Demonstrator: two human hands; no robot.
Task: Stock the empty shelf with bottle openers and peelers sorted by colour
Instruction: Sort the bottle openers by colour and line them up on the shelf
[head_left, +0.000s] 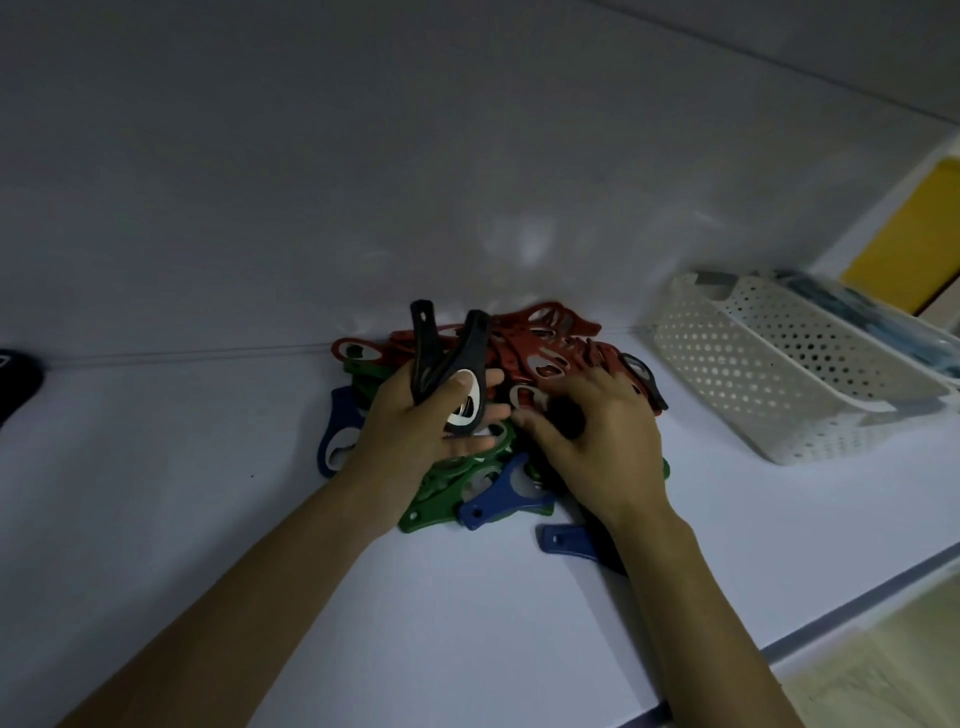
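- Under both hands, a white shelf (208, 519) runs flat and wide, dimly lit, with a grey front edge showing behind the right wrist.
- Beyond the fingertips a plain pale back panel (363, 156) rises from a thin seam at the rear of the shelf.
- Well to the right of the right hand, a white perforated basket (753, 374) lies on the shelf; bluish items inside it are too blurred to name.
- Past the basket, farther right, a yellow panel (904, 234) shows at the frame's edge.
- Beneath both palms lies the mixed pile of bottle openers: red openers (540, 348) ahead of the fingers, green openers (447, 483) and blue openers (493, 499) between the wrists.
- The left hand (410, 431) grips two black openers (474, 343), handles fanned upward, thumb across their heads.
- The right hand (592, 447) rests on the pile, fingers spread, touching a dark piece (569, 415); whether it pinches that piece I cannot tell.
- Far left of the left hand, a dark object (15, 384) sits on the shelf, cut off by the frame.
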